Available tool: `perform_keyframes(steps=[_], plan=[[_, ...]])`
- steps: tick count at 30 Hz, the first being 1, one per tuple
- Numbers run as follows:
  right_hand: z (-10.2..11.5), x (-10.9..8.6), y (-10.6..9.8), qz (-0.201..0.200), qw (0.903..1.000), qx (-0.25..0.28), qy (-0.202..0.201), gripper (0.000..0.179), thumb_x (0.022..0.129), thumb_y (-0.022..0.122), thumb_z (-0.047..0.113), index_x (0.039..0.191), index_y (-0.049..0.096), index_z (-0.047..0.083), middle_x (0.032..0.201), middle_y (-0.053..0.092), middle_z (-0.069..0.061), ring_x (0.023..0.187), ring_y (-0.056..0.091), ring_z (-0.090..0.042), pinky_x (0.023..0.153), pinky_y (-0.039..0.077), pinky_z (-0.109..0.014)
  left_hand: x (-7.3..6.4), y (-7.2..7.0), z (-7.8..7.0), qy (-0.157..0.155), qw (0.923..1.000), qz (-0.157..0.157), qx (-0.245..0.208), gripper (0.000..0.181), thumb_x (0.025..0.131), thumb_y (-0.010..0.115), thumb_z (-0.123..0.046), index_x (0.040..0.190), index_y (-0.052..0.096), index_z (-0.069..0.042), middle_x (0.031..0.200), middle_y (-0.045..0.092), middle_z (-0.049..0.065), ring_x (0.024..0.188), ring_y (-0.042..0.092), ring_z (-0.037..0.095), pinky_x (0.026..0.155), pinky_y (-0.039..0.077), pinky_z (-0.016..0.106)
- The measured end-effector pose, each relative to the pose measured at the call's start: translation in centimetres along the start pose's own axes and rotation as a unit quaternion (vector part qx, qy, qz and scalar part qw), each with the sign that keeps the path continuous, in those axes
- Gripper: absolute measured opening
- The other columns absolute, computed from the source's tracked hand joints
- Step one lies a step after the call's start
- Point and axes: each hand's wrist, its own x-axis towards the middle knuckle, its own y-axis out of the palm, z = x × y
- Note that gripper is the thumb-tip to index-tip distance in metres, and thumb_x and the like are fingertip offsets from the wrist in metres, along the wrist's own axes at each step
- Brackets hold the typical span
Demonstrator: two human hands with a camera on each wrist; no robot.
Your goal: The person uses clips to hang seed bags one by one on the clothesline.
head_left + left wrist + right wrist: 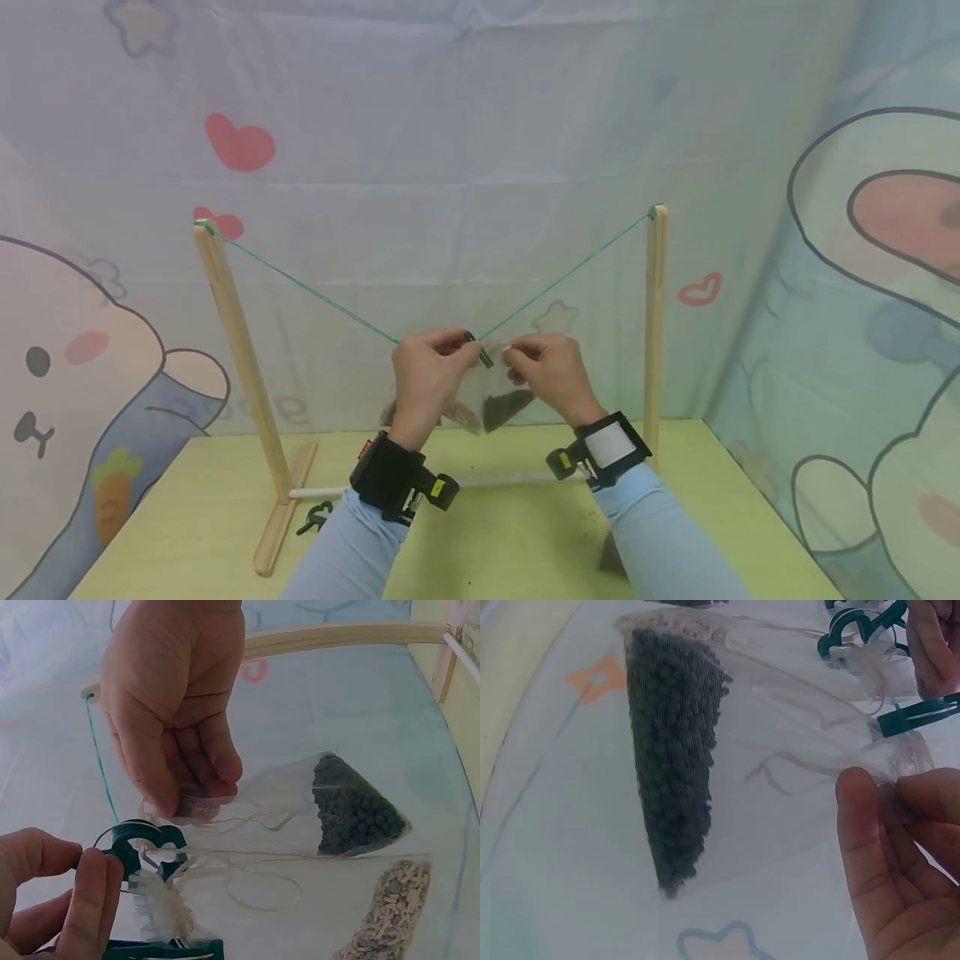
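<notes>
My left hand (pixel 431 371) grips a dark green plastic clip (pixel 486 358) by the green cord (pixel 566 275), its tip pointing down. Just to the right, my right hand (pixel 551 371) pinches the gathered top of a sheer drawstring bag (pixel 360 806) whose lower corner is full of dark round beads. In the right wrist view the right thumb and fingers (pixel 859 817) meet at the bag's neck, with loose drawstring ends beside them. A second green clip (pixel 131 844) sits on the cord close to my left fingers. Below it hangs a bag of light tan pellets (pixel 397 907).
Two wooden posts (pixel 243 358) (pixel 655 333) hold up the cord, which sags in a V. A white rod (pixel 322 492) runs low between them. On the table (pixel 480 550) lie a spare clip (pixel 315 517) and, beside the right sleeve, a dark-filled bag (pixel 611 558).
</notes>
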Motion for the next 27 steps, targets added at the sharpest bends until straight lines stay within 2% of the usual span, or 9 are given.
perform_keyframes(steps=[5,8,11,16,19,22,25,27], plan=[[0.1,0.1,0.4,-0.030,0.9995,0.011,0.000,0.013,0.097,0.071,0.007,0.097,0.081,-0.001,0.081,0.078,-0.015,0.064,0.074,-0.020,0.062,0.059,-0.024,0.0,0.0,0.1,0.024,0.9994,-0.019,-0.016,0.018,0.093,0.073,-0.010,0.106,0.081,-0.001,0.089,0.079,0.016,0.079,0.076,0.033,0.067,0.060,0.035],[0.2,0.1,0.5,-0.031,0.9993,0.021,-0.002,0.012,0.096,0.073,0.008,0.096,0.082,0.000,0.081,0.078,-0.014,0.064,0.074,-0.020,0.061,0.058,-0.023,0.0,0.2,0.2,0.032,0.9991,-0.024,-0.013,0.016,0.093,0.074,-0.009,0.105,0.082,-0.001,0.089,0.078,0.016,0.079,0.076,0.033,0.067,0.060,0.036],[0.2,0.1,0.5,-0.013,0.9994,0.030,-0.007,0.012,0.096,0.074,0.007,0.098,0.081,-0.001,0.082,0.078,-0.015,0.064,0.074,-0.021,0.062,0.059,-0.024,0.1,0.4,0.2,0.023,0.9996,-0.019,-0.001,0.021,0.090,0.078,-0.008,0.109,0.080,0.001,0.093,0.078,0.017,0.081,0.076,0.030,0.069,0.062,0.036],[-0.2,0.0,0.4,0.014,0.9995,0.025,-0.009,0.013,0.097,0.073,0.008,0.100,0.081,-0.001,0.084,0.078,-0.016,0.064,0.073,-0.021,0.063,0.060,-0.026,0.1,0.5,-0.2,-0.009,0.9996,0.002,0.026,0.034,0.085,0.084,-0.010,0.116,0.078,0.001,0.099,0.077,0.016,0.089,0.075,0.028,0.072,0.062,0.038],[-0.4,0.0,0.4,0.021,0.9997,0.011,-0.008,0.013,0.097,0.072,0.008,0.100,0.081,-0.001,0.083,0.078,-0.015,0.064,0.072,-0.020,0.062,0.059,-0.026,0.1,0.3,-0.4,-0.009,0.9988,0.016,0.045,0.039,0.084,0.083,-0.008,0.120,0.075,0.002,0.107,0.076,0.019,0.093,0.075,0.030,0.075,0.063,0.039],[-0.7,0.1,0.4,0.033,0.9994,0.000,-0.003,0.013,0.097,0.070,0.007,0.100,0.081,-0.001,0.083,0.078,-0.015,0.063,0.072,-0.018,0.062,0.059,-0.026,-0.3,-0.3,-0.5,0.020,0.9966,0.030,0.075,0.043,0.086,0.079,-0.006,0.128,0.071,0.004,0.116,0.073,0.021,0.097,0.075,0.031,0.079,0.063,0.037],[-0.8,0.0,0.3,0.052,0.9986,-0.003,0.003,0.015,0.098,0.069,0.006,0.101,0.080,-0.003,0.086,0.078,-0.016,0.063,0.072,-0.017,0.062,0.060,-0.026,-1.0,-1.4,-0.5,0.086,0.9903,0.031,0.104,0.042,0.090,0.073,-0.004,0.131,0.068,0.005,0.116,0.069,0.021,0.095,0.074,0.031,0.080,0.063,0.037],[-0.8,0.0,0.1,0.069,0.9976,-0.005,0.005,0.016,0.098,0.068,0.006,0.103,0.078,-0.006,0.090,0.077,-0.018,0.065,0.073,-0.020,0.063,0.060,-0.027,-1.6,-2.3,-0.4,0.138,0.9823,0.022,0.125,0.038,0.092,0.072,-0.004,0.128,0.069,0.005,0.111,0.068,0.020,0.092,0.073,0.031,0.079,0.063,0.036]])
